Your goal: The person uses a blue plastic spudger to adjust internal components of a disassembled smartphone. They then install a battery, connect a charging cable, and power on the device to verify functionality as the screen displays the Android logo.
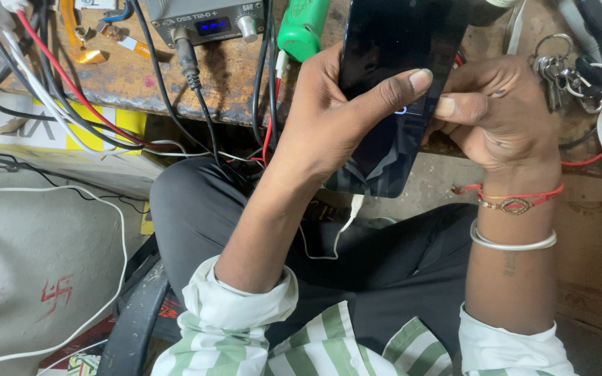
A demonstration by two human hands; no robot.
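Observation:
I hold a black smartphone [393, 63] with a dark glossy screen upright in front of me, above my lap. My left hand [336, 115] wraps its left edge, the thumb lying across the screen. My right hand [499, 115] grips the right edge from behind, its thumb touching the screen's side. A white charging cable [348, 216] plugs into the phone's bottom end and hangs down over my dark trousers. A red thread bracelet and a silver bangle sit on my right wrist.
A worn wooden bench [127, 76] runs across the top with a grey box with a blue display [207, 21], a green cylindrical tool [302, 28], tangled wires [64, 90] and a bunch of keys [569, 73]. A dark chair frame [130, 327] stands at lower left.

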